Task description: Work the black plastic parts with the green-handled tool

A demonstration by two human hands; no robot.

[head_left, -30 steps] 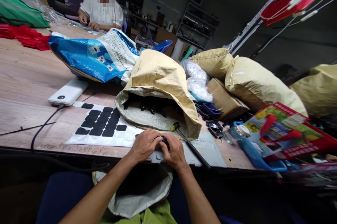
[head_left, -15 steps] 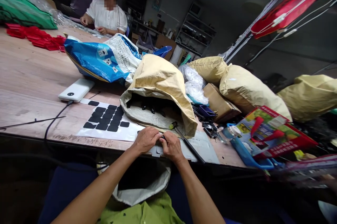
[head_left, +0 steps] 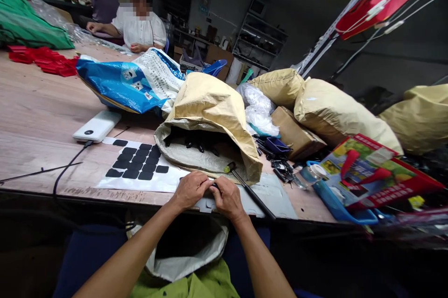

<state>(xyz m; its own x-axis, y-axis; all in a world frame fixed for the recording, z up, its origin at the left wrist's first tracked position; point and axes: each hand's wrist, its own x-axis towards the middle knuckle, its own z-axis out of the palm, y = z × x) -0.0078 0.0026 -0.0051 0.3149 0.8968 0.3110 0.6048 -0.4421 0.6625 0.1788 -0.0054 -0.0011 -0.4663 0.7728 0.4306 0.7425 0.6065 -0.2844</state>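
Note:
My left hand point(head_left: 192, 189) and my right hand point(head_left: 226, 196) meet at the table's front edge, fingers closed together on a small dark piece point(head_left: 213, 185). Most of that piece is hidden by the fingers, so its kind does not show. Just behind them gapes a tan paper sack point(head_left: 213, 97) lying on its side, with several small black parts point(head_left: 200, 147) in its mouth. To the right of my right hand, a hammer point(head_left: 252, 194) rests with its yellowish head at the sack's lip. A white sheet of black rounded stickers point(head_left: 135, 161) lies left of my left hand.
An open white sack point(head_left: 189, 260) sits at my lap below the hands. On the left stands a white power bank point(head_left: 97, 126) with a cable. A blue bag point(head_left: 129, 81) lies behind it. A blue tray point(head_left: 336, 202) and a red gift bag point(head_left: 376, 174) are at right. Two people sit across.
My hands stay together at almost the same spot, still closed on the small piece. The view has shifted slightly. Across the table, the person in white has moved one hand outward.

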